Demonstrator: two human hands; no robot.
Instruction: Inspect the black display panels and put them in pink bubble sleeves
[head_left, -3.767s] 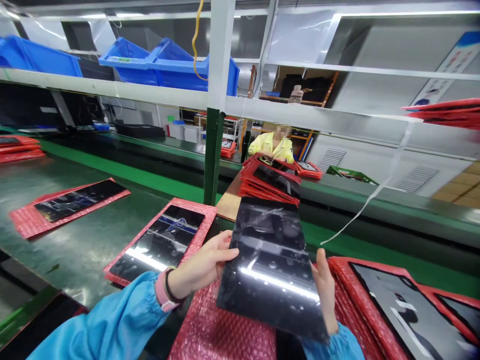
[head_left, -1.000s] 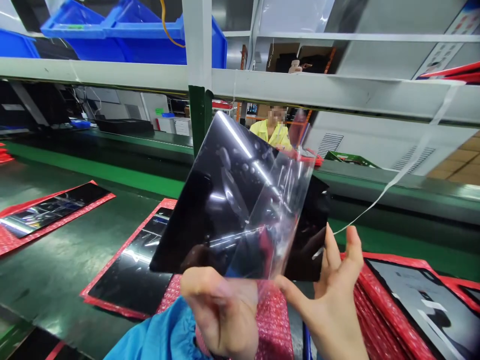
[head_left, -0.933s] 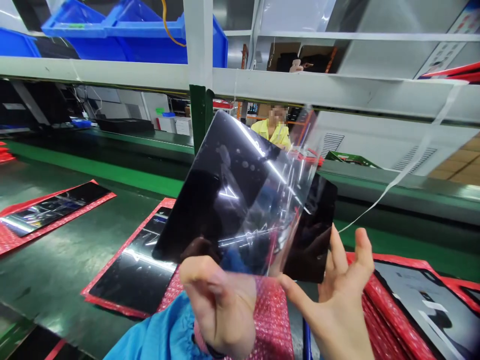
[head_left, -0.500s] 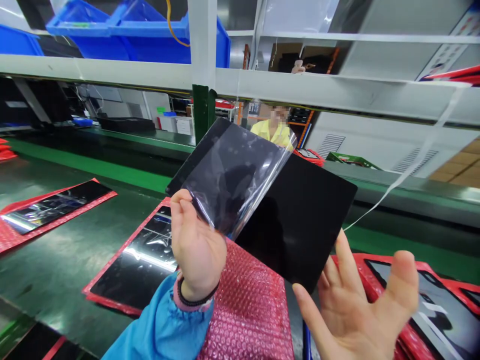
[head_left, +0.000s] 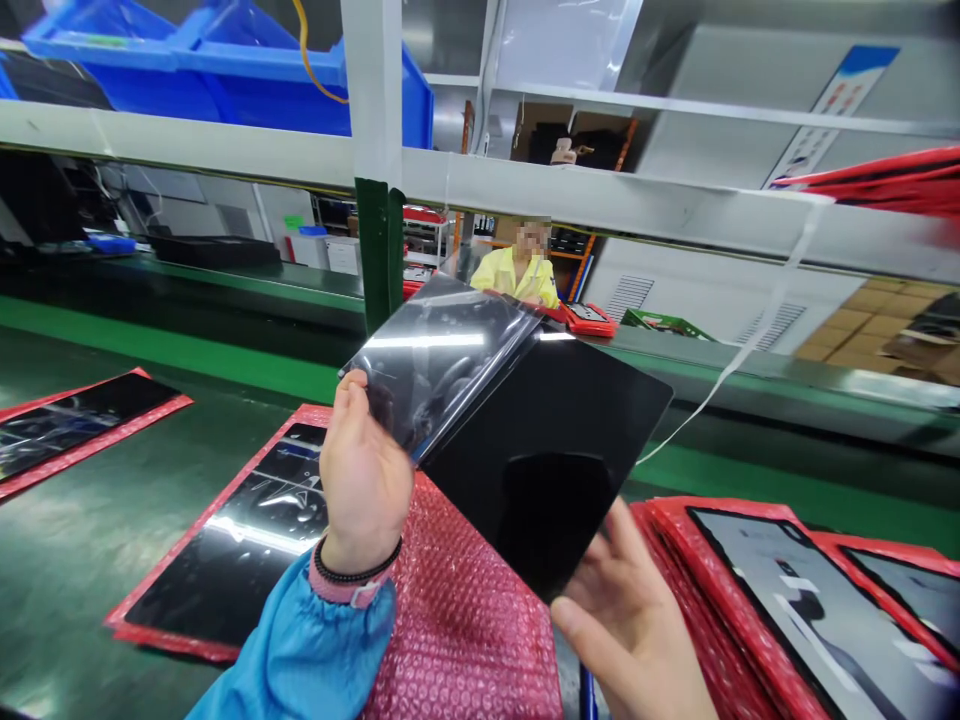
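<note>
Protective film (head_left: 435, 375) has now come back off about half the black glass panel (head_left: 544, 470), held up over pink bubble wrap (head_left: 465, 620), left hand (head_left: 364, 470) pinching the curled film, right hand (head_left: 626, 625) with fingers loose under the bottom corner, other half still covered.

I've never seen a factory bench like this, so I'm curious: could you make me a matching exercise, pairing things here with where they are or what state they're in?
Things:
1. Clear plastic film
2. Glossy black rectangular panel
3. Pink bubble wrap
4. Blue plastic bins

Places or states:
A. Up on the white shelf
B. Lying beneath the hands
C. Peeled partly back, pinched by the left hand
D. Held tilted, its lower corner at the right hand

Pairs: 1-C, 2-D, 3-B, 4-A
</note>
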